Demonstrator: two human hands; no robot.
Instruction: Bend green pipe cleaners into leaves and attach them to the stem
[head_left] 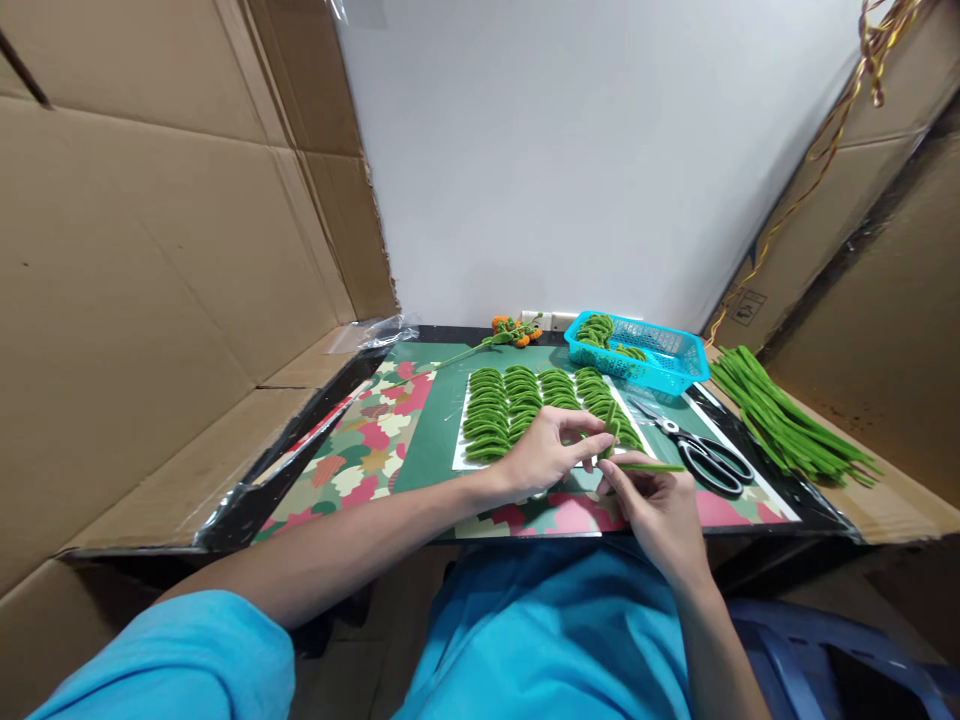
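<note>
Between my two hands is a green fuzzy pipe cleaner (pixel 651 467), bent, with one straight end sticking out to the right and a bent part standing up at the fingertips. My left hand (pixel 553 450) pinches the bent part. My right hand (pixel 654 497) grips it lower down, fingers curled round the stem. Just beyond the hands lies a white sheet (pixel 460 457) bearing rows of folded green pipe cleaner leaves (pixel 523 400). Scissors with black handles (pixel 701 448) rest to the right of my right hand, blades pointing away to the left.
A blue plastic basket (pixel 675 365) at the back right holds more green leaves. A bundle of straight green pipe cleaners (pixel 787 420) lies at the right edge. An orange flower (pixel 516 330) with a long stem lies at the back. Cardboard walls (pixel 150 220) stand on both sides.
</note>
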